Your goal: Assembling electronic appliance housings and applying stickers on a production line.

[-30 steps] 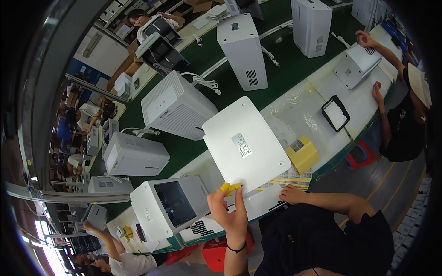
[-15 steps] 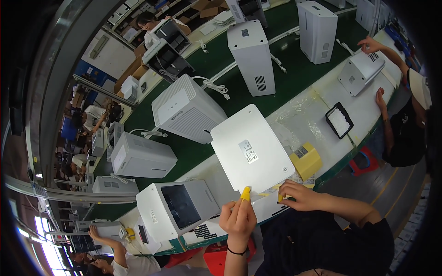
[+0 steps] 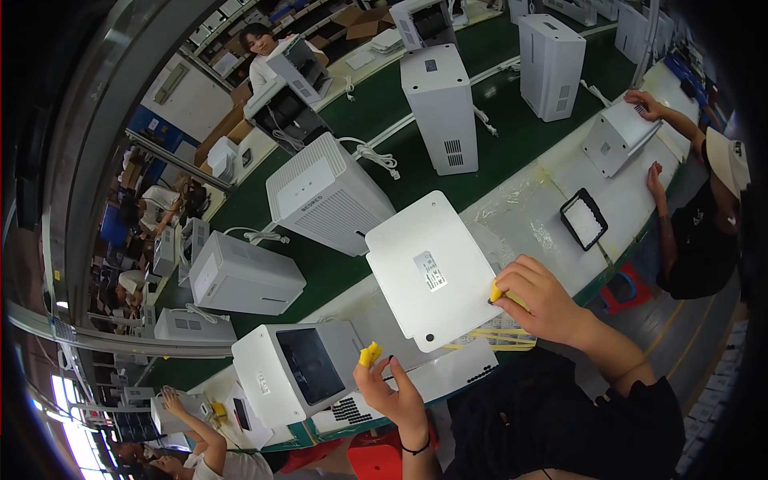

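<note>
A white boxy appliance [image 3: 400, 264] lies in front of me with its flat, labelled face up. A black round pad [image 3: 430, 338] sits at its near corner. My right hand [image 3: 540, 300] is at the right corner, thumb and index finger pinched on a small black pad [image 3: 492, 302]; a yellow finger cover [image 3: 496, 290] is on a fingertip. My left hand [image 3: 394, 396] hovers left of the near corner, index finger and thumb apart, with another yellow finger cover [image 3: 370, 354] on the index. Nothing shows clearly between its fingers.
Sheets with several black pads [image 3: 352, 411] lie on the near bench. To the left stands a white appliance with a dark window [image 3: 310, 364]. Several white appliances [image 3: 440, 112] occupy the green belt beyond. A black tray [image 3: 584, 218] is at right; co-workers sit on both sides.
My left hand has moved left off the near corner, uncovering a black pad there. My right hand has moved up to the right corner and covers it. The appliance has shifted slightly.
</note>
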